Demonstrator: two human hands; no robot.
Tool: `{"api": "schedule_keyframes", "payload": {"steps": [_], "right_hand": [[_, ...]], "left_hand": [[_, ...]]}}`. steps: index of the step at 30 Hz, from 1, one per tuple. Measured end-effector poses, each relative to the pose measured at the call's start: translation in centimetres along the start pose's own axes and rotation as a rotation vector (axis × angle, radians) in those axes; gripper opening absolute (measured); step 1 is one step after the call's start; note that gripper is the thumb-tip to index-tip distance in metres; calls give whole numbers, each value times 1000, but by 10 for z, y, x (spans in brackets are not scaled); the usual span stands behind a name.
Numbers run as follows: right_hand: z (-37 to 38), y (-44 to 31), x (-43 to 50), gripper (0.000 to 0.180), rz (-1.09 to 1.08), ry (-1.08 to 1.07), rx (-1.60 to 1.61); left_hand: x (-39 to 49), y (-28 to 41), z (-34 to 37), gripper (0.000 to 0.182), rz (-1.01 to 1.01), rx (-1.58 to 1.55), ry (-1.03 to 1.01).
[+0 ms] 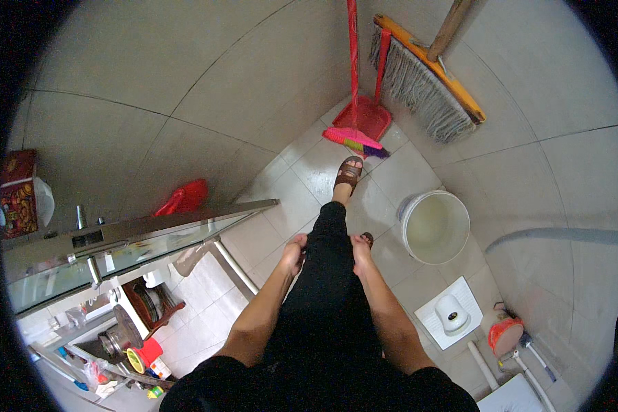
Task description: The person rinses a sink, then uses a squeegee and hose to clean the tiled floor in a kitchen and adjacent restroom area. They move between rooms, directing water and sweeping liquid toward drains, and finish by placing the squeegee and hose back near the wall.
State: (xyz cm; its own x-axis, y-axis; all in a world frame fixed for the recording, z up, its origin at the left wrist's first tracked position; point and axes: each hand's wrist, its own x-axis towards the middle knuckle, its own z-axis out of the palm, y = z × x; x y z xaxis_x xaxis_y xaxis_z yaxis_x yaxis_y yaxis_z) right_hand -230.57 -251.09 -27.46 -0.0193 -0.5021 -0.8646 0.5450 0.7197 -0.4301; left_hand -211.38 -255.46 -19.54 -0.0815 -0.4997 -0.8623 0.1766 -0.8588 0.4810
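My left hand (293,253) and my right hand (361,252) are low at either side of my leg in black trousers (331,247), near the knee or shin. The fingers of both are mostly hidden, and I cannot tell whether they grip the cloth. A brown sandal (349,172) is on my forward foot. Just beyond it, a pink broom (353,136) with multicoloured bristles stands in front of a red dustpan (373,116). Right of my right hand stands a white plastic bucket (435,226) with cloudy liquid inside.
A wide string mop (427,82) leans on the tiled wall at upper right. A white squat toilet (450,314), an orange bucket (505,336) and a toilet brush (541,360) are at lower right. A glass door (134,252) and a red plastic item (185,196) are on the left.
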Motion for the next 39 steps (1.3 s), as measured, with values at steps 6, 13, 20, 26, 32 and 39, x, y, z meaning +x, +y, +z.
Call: {"api": "schedule_keyframes", "payload": {"steps": [6, 13, 20, 26, 32, 39], "right_hand": [[-16, 49, -42, 18, -9, -71, 20], [-29, 102, -12, 20, -77, -232, -379], [-139, 129, -4, 23, -187, 133, -78], [-147, 181, 7, 38, 230, 388, -415], [-87, 210, 43, 18, -39, 542, -144], [-66, 212, -1, 12, 180, 676, 188]], "left_hand": [[-18, -23, -22, 16, 21, 214, 112], [-1, -29, -58, 13, 132, 832, 122], [93, -37, -88, 10, -138, 704, -304], [175, -151, -39, 33, -296, 962, -415], [184, -177, -47, 21, -480, 771, -380], [155, -185, -68, 15, -393, 692, -388]]}}
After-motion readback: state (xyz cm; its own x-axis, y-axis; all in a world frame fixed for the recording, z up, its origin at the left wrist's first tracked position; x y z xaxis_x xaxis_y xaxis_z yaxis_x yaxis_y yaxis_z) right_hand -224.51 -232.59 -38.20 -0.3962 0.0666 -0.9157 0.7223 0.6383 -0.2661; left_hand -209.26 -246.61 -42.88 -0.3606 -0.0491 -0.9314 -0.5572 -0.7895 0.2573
